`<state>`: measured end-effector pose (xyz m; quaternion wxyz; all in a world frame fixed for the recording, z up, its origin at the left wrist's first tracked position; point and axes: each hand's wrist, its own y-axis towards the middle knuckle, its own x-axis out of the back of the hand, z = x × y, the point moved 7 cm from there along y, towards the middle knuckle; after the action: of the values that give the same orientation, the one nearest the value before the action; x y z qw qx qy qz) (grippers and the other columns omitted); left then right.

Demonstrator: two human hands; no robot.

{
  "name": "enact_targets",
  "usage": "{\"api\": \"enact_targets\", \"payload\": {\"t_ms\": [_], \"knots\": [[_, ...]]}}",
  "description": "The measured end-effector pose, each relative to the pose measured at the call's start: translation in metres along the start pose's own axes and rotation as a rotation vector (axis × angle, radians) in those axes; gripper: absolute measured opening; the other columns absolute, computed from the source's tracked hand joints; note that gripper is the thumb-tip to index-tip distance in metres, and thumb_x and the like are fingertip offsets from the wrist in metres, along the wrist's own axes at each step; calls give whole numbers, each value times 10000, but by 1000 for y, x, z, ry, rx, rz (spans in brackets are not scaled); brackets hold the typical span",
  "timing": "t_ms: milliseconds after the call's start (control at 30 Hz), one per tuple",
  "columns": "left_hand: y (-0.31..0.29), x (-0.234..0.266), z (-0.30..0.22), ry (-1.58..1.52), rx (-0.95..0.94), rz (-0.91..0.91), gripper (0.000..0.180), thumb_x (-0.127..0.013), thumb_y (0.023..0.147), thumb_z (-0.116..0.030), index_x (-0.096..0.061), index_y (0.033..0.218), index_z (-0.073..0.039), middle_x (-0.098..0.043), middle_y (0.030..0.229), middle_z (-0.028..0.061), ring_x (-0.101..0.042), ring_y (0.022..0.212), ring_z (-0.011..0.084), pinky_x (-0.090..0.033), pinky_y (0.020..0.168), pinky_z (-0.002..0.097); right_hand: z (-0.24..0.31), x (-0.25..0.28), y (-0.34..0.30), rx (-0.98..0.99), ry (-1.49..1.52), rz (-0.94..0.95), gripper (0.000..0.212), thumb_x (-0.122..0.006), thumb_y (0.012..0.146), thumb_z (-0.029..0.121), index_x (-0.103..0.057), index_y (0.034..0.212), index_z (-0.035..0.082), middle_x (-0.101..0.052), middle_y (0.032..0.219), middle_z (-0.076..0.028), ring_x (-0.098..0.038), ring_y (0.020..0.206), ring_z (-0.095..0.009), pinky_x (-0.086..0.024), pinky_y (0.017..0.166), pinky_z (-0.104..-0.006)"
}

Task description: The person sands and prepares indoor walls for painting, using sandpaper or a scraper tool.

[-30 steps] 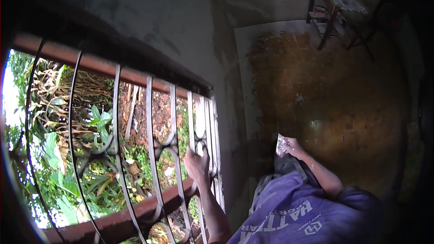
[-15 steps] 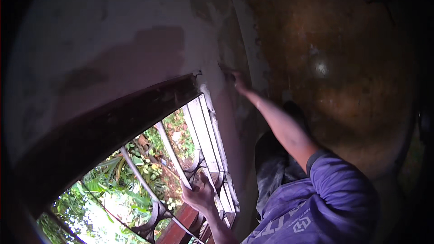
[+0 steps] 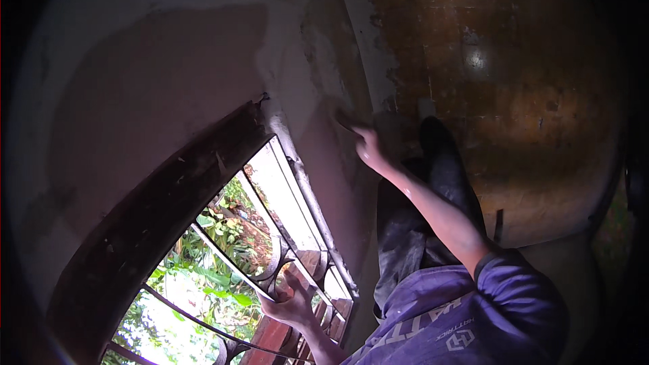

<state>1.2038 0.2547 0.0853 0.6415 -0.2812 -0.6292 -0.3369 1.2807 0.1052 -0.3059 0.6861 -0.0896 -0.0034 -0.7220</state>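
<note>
step: sanding/rubbing wall (image 3: pixel 203 74) beside window
R hand (image 3: pixel 370 150): fingers closed on small pad, pressed to plaster
L hand (image 3: pixel 292 303): fingers gripping window grille (image 3: pixel 270 270)
next: prob needs steady pressure, firm hold on bar

Bare, unfinished room of a house: patchy grey plastered wall (image 3: pixel 169 61), dark wooden window frame (image 3: pixel 169 196) with curved black iron grille (image 3: pixel 270 263), stained brown floor (image 3: pixel 514 94), garden greenery (image 3: pixel 176 297) outside.
</note>
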Motion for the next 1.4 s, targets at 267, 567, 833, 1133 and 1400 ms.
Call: {"api": "enact_targets", "payload": {"t_ms": [267,567,833,1133,1400], "knots": [[5,2,-9,-63,20,-7,231,-728,782,-132,-562,786,28,-384,566,-20,-329,485,89,-215,474,288,87,-34,-106,54,107,108,300,-555,742,-81,-669,1002,15,-692,939,-177,-665,863,-317,-511,798,-388],[2,-1,2,-83,12,8,242,-739,770,-141,-562,794,22,-387,585,-21,-320,496,77,-202,464,278,96,0,-148,-69,-4,186,367,-640,772,-29,-592,1133,18,-648,771,-208,-637,642,-374,-526,587,-412],[0,5,4,33,-9,8,316,-741,765,-139,-614,963,72,-564,664,49,-472,537,118,-324,459,264,129,-50,-101,95,-16,196,280,-604,779,-23,-649,1052,20,-658,933,-173,-641,912,-260,-513,723,-391],[0,6,8,61,30,3,333,-752,751,-149,-606,947,77,-558,670,47,-481,518,113,-351,449,236,101,-56,-90,211,-65,-17,179,-579,835,36,-690,969,82,-655,860,-155,-648,791,-218,-497,796,-380],[1,5,3,-5,19,69,299,-718,753,-57,-597,983,91,-608,723,67,-506,527,77,-363,456,209,88,-59,-43,-185,-209,97,343,-459,872,53,-604,1182,20,-655,1054,-206,-641,956,-308,-485,852,-400]]}}
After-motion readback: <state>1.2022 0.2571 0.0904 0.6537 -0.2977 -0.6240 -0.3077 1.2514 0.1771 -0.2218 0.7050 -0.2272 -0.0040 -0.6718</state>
